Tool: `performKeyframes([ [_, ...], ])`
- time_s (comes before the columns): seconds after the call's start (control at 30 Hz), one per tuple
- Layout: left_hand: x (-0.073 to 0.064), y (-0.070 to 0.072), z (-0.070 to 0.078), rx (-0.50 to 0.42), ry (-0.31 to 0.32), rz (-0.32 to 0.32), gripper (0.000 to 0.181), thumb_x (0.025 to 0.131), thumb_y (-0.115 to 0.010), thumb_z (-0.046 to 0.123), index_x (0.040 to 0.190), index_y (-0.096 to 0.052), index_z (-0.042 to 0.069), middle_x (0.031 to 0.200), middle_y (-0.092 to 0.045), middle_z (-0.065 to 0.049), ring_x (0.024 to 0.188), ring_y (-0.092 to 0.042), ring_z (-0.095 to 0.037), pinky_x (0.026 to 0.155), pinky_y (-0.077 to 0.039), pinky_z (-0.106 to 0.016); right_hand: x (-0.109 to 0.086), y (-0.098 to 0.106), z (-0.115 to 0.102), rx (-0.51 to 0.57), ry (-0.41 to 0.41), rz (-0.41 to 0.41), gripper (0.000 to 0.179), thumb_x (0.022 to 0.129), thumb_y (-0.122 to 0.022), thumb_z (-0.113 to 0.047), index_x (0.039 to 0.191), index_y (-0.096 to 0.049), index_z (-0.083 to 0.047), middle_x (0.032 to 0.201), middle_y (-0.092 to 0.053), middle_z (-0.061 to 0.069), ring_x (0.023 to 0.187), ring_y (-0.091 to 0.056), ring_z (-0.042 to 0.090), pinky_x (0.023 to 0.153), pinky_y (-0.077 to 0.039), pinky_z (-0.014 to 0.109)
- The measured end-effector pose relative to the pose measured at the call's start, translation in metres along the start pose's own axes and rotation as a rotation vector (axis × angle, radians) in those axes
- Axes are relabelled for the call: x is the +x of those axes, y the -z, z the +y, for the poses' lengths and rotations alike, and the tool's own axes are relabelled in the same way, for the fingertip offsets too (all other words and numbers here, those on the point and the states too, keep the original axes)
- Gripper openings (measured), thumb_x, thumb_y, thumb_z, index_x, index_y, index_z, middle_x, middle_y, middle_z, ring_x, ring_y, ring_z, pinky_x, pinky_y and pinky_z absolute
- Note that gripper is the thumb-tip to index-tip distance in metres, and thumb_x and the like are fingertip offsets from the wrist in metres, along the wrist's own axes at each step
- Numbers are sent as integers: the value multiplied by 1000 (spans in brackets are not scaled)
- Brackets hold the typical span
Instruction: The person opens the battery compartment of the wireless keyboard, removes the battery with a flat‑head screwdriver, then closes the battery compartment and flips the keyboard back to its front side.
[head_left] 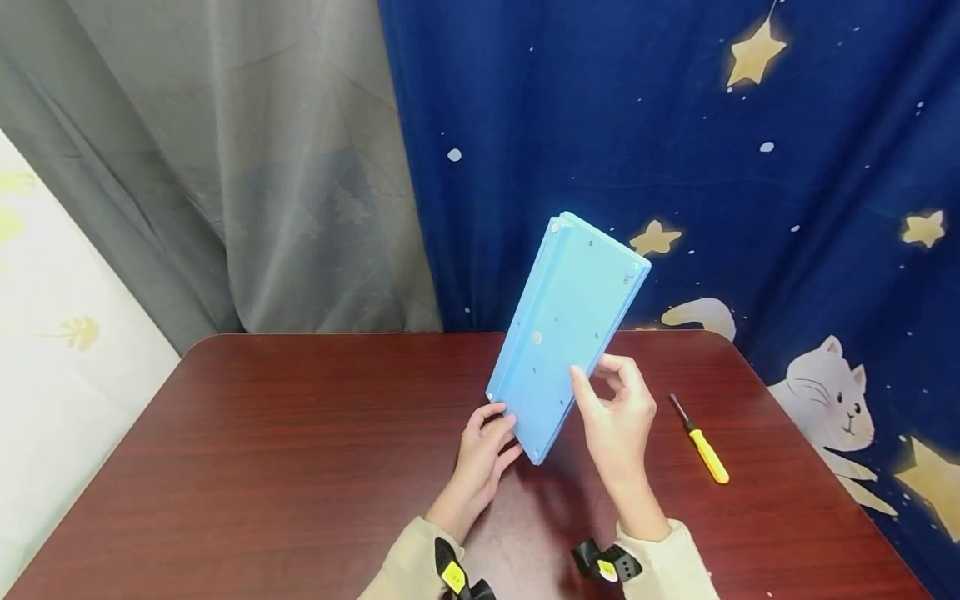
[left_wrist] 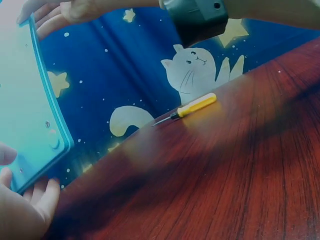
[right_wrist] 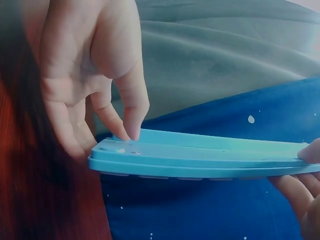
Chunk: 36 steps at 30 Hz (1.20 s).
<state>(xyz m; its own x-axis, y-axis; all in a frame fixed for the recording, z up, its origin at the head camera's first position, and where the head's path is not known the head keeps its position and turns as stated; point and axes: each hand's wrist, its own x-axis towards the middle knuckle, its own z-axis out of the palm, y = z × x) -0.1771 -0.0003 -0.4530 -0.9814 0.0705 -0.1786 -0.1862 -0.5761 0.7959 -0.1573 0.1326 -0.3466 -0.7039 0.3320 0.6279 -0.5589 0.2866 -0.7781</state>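
A light blue keyboard [head_left: 570, 308] is held up tilted above the table, its back with small screws and round feet facing me. My left hand [head_left: 482, 454] pinches its lower left corner, thumb on the back; in the right wrist view this left hand [right_wrist: 95, 65] has its fingertips at the keyboard's end. My right hand [head_left: 618, 417] grips the right long edge, thumb on the back and fingers behind. The key edges [right_wrist: 195, 178] show along the underside in the right wrist view.
A screwdriver [head_left: 707, 452] with a yellow handle lies on the dark red wooden table [head_left: 300, 433], right of my right hand. Behind the table hang a grey curtain [head_left: 315, 167] and a blue curtain [head_left: 570, 100] with stars and a cat.
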Motion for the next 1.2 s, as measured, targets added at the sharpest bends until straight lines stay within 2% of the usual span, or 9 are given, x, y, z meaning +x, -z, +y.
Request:
performKeyframes([
  [0.13, 1, 1, 1, -92, -2, -74, 31, 90, -54, 5, 117, -40, 7, 106, -50, -11, 95, -56, -20, 79, -47, -37, 1, 1, 6, 57, -13, 17, 25, 77, -71, 2, 98, -60, 8, 91, -62, 15, 79, -63, 11, 60, -51, 21],
  [0.27, 1, 1, 2, -179, -10, -132, 32, 92, -49, 3, 120, -35, 11, 116, -46, -13, 100, -55, -21, 80, -46, -36, 4, 0, 5, 122, -24, 41, 24, 77, -69, 5, 98, -59, 10, 88, -61, 15, 77, -63, 12, 59, -51, 22],
  [0.57, -1, -4, 13, -294, -32, -168, 35, 93, -42, -2, 121, -35, 17, 120, -43, -10, 106, -51, -20, 82, -42, -35, 7, 0, 7, 334, -31, 74, 27, 75, -66, 13, 98, -51, 17, 85, -60, 14, 75, -62, 15, 55, -51, 28],
  [0.77, -6, -6, 23, -337, -35, -167, 37, 93, -37, -6, 122, -36, 18, 116, -45, -8, 105, -50, -20, 82, -42, -37, 7, 2, 8, 392, -33, 82, 27, 76, -64, 14, 98, -49, 17, 86, -59, 14, 74, -62, 16, 54, -51, 27],
  [0.93, -10, -6, 29, -334, -49, -156, 38, 93, -36, -7, 123, -36, 17, 122, -44, -9, 107, -48, -21, 82, -42, -37, 6, 3, 10, 427, -45, 91, 24, 77, -62, 16, 98, -50, 13, 85, -58, 13, 72, -61, 16, 54, -51, 26],
  [1.07, -14, -6, 32, -312, -71, -127, 40, 93, -35, -9, 126, -35, 14, 128, -41, -12, 109, -47, -21, 84, -41, -37, 5, 4, 11, 426, -65, 86, 24, 77, -62, 15, 97, -51, 10, 84, -57, 13, 71, -60, 16, 53, -51, 26],
  [1.2, -17, -6, 35, -310, -87, -70, 43, 92, -33, -13, 126, -36, 12, 132, -38, -15, 110, -47, -21, 85, -41, -36, 3, 5, 11, 401, -120, 79, 24, 78, -64, 12, 97, -50, 9, 83, -57, 11, 69, -61, 15, 52, -51, 27],
])
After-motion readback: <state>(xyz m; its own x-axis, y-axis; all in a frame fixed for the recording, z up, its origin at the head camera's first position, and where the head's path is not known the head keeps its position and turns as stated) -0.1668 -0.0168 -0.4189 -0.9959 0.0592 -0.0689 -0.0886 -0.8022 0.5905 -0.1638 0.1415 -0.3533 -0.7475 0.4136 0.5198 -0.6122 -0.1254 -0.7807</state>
